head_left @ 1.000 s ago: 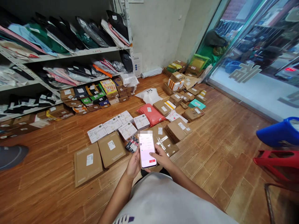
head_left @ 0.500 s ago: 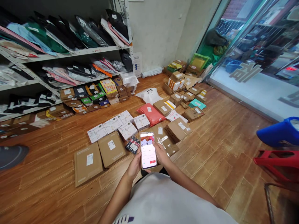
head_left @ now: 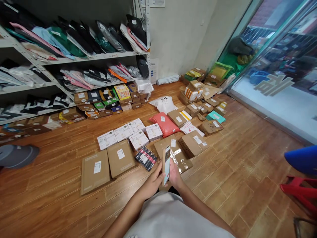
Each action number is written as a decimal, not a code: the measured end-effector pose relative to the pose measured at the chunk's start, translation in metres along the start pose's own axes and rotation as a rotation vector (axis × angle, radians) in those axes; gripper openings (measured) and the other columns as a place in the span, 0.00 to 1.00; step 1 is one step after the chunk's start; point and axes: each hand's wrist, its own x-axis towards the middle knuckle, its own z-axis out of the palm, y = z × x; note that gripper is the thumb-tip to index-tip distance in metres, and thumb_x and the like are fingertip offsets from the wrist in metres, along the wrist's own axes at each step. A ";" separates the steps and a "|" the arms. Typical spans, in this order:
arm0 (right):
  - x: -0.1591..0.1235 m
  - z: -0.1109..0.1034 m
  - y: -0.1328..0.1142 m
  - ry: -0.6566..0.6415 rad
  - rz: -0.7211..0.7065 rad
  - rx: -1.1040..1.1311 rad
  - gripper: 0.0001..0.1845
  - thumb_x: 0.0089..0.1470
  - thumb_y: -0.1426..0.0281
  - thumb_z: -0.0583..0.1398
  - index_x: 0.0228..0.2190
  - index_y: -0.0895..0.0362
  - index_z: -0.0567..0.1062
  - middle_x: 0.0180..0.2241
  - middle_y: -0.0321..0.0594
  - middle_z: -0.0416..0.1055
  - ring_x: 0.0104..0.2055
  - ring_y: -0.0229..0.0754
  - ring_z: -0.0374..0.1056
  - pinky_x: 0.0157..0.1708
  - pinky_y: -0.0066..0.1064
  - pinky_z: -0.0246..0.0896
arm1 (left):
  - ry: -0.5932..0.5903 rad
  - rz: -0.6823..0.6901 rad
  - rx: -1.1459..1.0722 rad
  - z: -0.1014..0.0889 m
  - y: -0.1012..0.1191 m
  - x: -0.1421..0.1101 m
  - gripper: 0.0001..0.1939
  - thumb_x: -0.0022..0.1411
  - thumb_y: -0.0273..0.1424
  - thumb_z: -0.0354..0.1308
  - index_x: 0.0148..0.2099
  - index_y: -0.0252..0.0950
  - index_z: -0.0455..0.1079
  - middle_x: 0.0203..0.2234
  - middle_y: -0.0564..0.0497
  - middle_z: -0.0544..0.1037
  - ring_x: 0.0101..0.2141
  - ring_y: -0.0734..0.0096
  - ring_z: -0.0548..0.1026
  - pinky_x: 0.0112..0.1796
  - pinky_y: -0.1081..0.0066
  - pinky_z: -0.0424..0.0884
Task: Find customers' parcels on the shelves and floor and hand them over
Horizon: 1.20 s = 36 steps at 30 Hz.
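Note:
A smartphone (head_left: 167, 167) is upright in front of my body, turned nearly edge-on with its lit screen facing right. My left hand (head_left: 153, 181) grips its left edge and back. My right hand (head_left: 175, 175) is closed against the screen side; its fingertips are partly hidden by the phone. Just beyond lies a taped brown carton (head_left: 182, 157) with a white label. To the left are a pack of dark tubes (head_left: 146, 158) and two flat brown boxes (head_left: 121, 157) (head_left: 95, 172). Behind them stand several white boxes (head_left: 138, 140) and a red plastic parcel (head_left: 164, 125).
Shelves (head_left: 96, 56) packed with bagged parcels line the left wall. More cartons (head_left: 194, 142) spread back towards a glass door (head_left: 269, 86). A red stool (head_left: 299, 193) and a blue object (head_left: 302, 160) stand at right. Someone's grey cap (head_left: 18, 156) shows at the left edge.
The phone has turned from facing me to nearly edge-on, its screen now towards the right. My hands turned with it. The view has shifted slightly left, and the cap shows more fully.

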 end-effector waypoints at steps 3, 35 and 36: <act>0.011 0.003 0.000 -0.037 -0.001 0.141 0.46 0.52 0.34 0.39 0.57 0.51 0.64 0.48 0.48 0.73 0.53 0.53 0.67 0.55 0.48 0.60 | -0.004 0.192 0.287 -0.001 0.011 0.002 0.31 0.66 0.40 0.53 0.69 0.48 0.53 0.69 0.49 0.52 0.65 0.49 0.54 0.60 0.51 0.58; 0.463 -0.131 0.101 0.091 0.563 0.271 0.34 0.47 0.41 0.61 0.48 0.51 0.77 0.53 0.47 0.73 0.60 0.55 0.64 0.62 0.50 0.55 | 0.733 -0.287 -0.121 -0.266 -0.054 0.347 0.35 0.53 0.57 0.59 0.56 0.41 0.70 0.23 0.51 0.70 0.27 0.65 0.69 0.24 0.70 0.67; 0.479 -0.138 0.121 0.088 0.583 0.289 0.34 0.46 0.42 0.61 0.47 0.50 0.77 0.53 0.47 0.73 0.59 0.56 0.65 0.61 0.51 0.56 | 0.767 -0.311 -0.131 -0.286 -0.080 0.356 0.34 0.51 0.57 0.60 0.53 0.41 0.72 0.23 0.52 0.70 0.27 0.65 0.69 0.26 0.69 0.68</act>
